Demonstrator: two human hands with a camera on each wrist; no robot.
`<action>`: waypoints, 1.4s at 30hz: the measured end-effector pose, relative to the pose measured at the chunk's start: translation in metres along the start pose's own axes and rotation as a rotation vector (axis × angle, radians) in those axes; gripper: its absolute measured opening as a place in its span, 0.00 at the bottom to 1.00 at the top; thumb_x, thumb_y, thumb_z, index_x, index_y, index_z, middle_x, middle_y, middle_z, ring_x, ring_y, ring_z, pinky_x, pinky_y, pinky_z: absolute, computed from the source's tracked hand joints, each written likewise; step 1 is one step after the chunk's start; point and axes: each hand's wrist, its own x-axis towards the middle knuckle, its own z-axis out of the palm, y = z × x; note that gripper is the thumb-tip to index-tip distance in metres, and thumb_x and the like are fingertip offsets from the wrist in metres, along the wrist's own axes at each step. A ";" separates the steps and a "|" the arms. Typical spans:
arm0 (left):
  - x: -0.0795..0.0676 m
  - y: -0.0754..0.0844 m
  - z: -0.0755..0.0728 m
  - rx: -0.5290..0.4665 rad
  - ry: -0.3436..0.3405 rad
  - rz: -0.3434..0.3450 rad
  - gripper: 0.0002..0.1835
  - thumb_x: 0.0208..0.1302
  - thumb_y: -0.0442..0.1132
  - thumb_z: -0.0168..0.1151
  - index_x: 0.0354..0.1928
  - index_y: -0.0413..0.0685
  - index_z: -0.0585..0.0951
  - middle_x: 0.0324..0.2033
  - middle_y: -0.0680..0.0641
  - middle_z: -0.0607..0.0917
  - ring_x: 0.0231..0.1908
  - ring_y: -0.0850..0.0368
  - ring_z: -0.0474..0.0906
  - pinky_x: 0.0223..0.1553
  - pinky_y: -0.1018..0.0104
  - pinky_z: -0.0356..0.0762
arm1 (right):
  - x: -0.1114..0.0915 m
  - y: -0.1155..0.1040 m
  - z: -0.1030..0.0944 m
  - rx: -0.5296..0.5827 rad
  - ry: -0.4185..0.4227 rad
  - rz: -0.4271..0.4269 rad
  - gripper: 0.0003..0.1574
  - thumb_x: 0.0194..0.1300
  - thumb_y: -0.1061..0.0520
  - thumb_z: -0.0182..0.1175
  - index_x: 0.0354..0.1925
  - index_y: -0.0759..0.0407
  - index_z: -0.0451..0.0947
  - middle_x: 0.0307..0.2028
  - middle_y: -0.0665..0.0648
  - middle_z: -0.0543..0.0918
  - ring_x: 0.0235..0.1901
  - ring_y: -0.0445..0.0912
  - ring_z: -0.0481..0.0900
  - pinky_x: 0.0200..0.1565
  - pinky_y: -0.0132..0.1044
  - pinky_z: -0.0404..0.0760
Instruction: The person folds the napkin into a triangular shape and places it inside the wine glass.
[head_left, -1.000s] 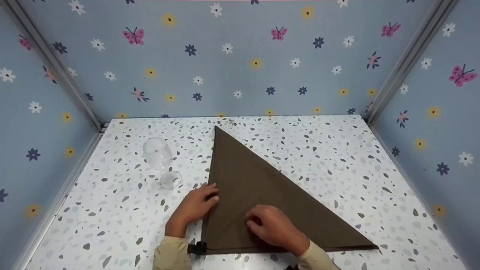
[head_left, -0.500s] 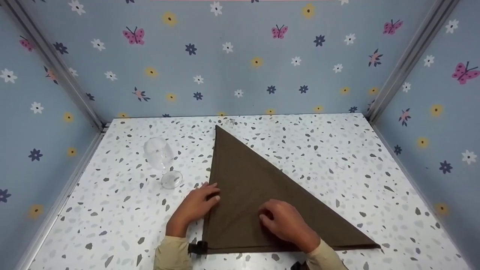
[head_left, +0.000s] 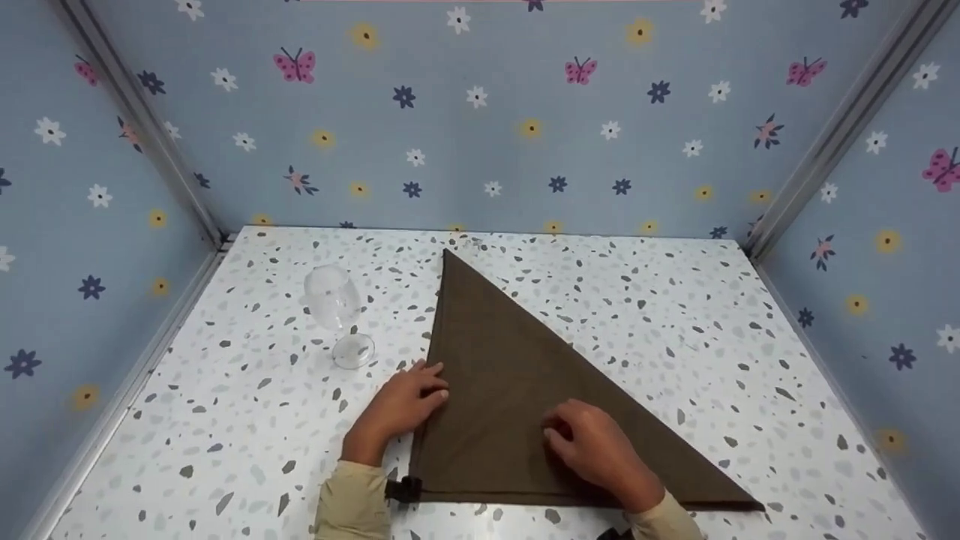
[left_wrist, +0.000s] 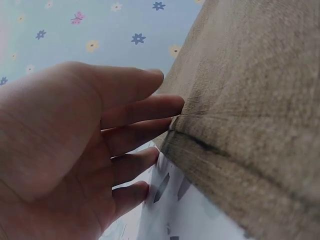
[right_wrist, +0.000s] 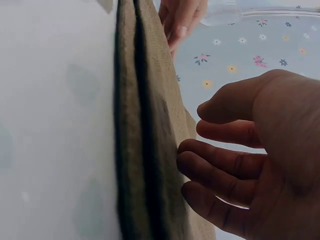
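Here, loose-fingered left grip [head_left: 397,405] and right grip [head_left: 596,444] touch brown cloth [head_left: 502,367]; the right wrist view best shows layers [right_wrist: 131,125] alongside.

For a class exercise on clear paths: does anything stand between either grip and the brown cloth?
Nothing visible does. The left-hand grip is at the left edge of the brown cloth, the right-hand grip over it; the glass is further left.

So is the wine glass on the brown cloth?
No, the wine glass stands on the speckled tabletop, left of the brown cloth.
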 end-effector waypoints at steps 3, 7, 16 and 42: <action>0.003 0.001 0.002 0.027 -0.011 0.014 0.13 0.69 0.36 0.63 0.50 0.37 0.86 0.66 0.37 0.74 0.71 0.34 0.59 0.68 0.42 0.60 | -0.004 0.001 -0.003 -0.019 0.010 0.025 0.05 0.61 0.56 0.69 0.37 0.50 0.84 0.32 0.43 0.79 0.31 0.37 0.76 0.36 0.38 0.79; 0.003 0.001 0.004 0.057 -0.024 0.002 0.15 0.63 0.34 0.69 0.51 0.36 0.85 0.66 0.38 0.74 0.71 0.34 0.60 0.67 0.43 0.62 | -0.008 0.002 -0.005 -0.042 0.011 0.048 0.05 0.60 0.56 0.70 0.37 0.50 0.84 0.32 0.42 0.79 0.32 0.37 0.76 0.36 0.38 0.79; 0.005 0.003 0.002 0.123 -0.015 0.001 0.21 0.60 0.35 0.72 0.54 0.35 0.83 0.67 0.38 0.73 0.70 0.35 0.60 0.66 0.43 0.64 | -0.006 0.008 -0.011 -0.095 0.029 0.104 0.05 0.59 0.55 0.70 0.34 0.48 0.84 0.31 0.41 0.78 0.31 0.37 0.76 0.36 0.39 0.78; 0.002 0.009 0.007 0.149 -0.055 -0.017 0.26 0.64 0.34 0.68 0.64 0.35 0.76 0.72 0.36 0.65 0.73 0.37 0.55 0.71 0.42 0.51 | -0.017 0.000 -0.014 -0.344 -0.006 0.084 0.16 0.54 0.48 0.75 0.30 0.55 0.79 0.32 0.50 0.71 0.31 0.46 0.70 0.28 0.45 0.76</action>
